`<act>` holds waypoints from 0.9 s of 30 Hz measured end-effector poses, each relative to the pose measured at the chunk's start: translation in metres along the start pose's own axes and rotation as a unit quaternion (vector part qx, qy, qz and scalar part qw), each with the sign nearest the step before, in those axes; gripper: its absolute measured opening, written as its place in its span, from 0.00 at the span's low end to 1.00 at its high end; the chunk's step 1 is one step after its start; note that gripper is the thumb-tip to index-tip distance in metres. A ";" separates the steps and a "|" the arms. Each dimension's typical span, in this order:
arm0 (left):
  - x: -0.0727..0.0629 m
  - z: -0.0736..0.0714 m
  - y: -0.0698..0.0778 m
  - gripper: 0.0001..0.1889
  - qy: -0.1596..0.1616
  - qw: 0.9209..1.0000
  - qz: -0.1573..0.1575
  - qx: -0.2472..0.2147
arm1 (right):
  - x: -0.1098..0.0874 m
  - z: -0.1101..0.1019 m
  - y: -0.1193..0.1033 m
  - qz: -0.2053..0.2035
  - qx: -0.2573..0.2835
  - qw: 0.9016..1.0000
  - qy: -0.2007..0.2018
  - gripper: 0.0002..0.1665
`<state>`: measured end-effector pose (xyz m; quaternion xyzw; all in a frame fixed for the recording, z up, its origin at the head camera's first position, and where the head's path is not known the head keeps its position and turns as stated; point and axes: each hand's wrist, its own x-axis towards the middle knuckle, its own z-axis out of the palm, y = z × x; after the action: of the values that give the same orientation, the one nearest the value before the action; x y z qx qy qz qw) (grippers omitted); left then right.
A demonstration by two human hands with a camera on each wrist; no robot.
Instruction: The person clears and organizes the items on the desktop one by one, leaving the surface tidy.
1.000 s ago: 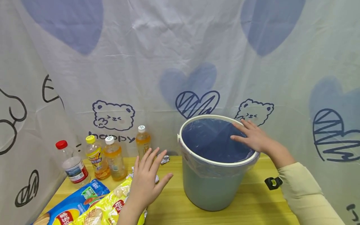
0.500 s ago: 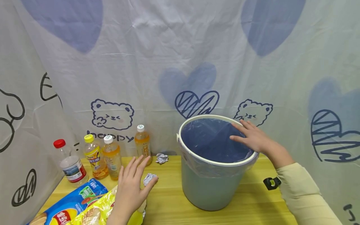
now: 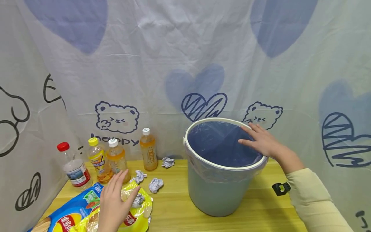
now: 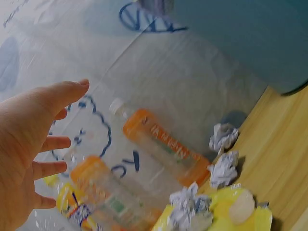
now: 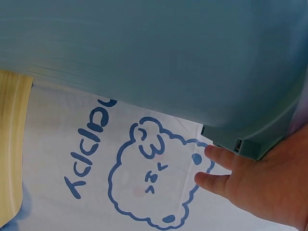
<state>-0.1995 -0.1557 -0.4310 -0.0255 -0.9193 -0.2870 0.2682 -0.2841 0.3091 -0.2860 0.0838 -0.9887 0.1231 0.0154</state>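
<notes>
My left hand (image 3: 114, 199) hovers over a yellow chip bag (image 3: 142, 212) with its fingers extended and holds nothing. In the left wrist view, its fingers (image 4: 55, 143) point toward an orange-tinted drink bottle (image 4: 163, 149) and several crumpled paper balls (image 4: 224, 168). One paper ball (image 3: 138, 200) overlaps the yellow bag. A blue chip bag (image 3: 69, 209) lies left of it, partly covered. At the right, my right hand (image 3: 262, 141) rests across the rim of a lined trash bin (image 3: 217, 193). The thumb reaches over the opening; straight fingers (image 5: 214, 184) show outside, just below the rim.
Behind the bags stand a red-capped bottle (image 3: 76, 172), a yellow-capped bottle (image 3: 99, 164) and a white-capped bottle (image 3: 117, 159). A patterned cloth (image 3: 162, 48) hangs behind the wooden table (image 3: 174, 212). A small black device (image 3: 281, 188) sits beside the right sleeve.
My left hand has moved left and down, from in front of the paper balls to over the bags, uncovering the balls and the back bottle. My right hand stays at the bin.
</notes>
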 end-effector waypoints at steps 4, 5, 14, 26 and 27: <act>-0.003 0.003 -0.013 0.35 0.014 1.000 -0.019 -0.021 | -0.001 -0.002 0.000 -0.002 -0.001 1.000 0.001 0.49; -0.004 0.005 -0.017 0.35 0.018 0.999 -0.024 -0.027 | -0.001 -0.002 0.000 -0.002 -0.002 1.000 0.002 0.49; -0.013 0.036 -0.040 0.32 0.064 0.994 -0.032 -0.084 | -0.002 -0.001 -0.003 -0.001 -0.003 1.000 -0.002 0.49; -0.021 0.070 -0.054 0.32 0.073 0.997 0.019 -0.009 | -0.002 -0.001 -0.001 0.006 0.014 1.000 -0.001 0.49; -0.022 0.071 -0.054 0.32 0.063 0.998 0.013 -0.001 | -0.002 -0.001 -0.001 0.005 0.015 1.000 0.000 0.49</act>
<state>-0.2261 -0.1601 -0.5194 -0.0193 -0.8999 -0.2858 0.3287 -0.2820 0.3090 -0.2849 0.0788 -0.9872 0.1377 0.0135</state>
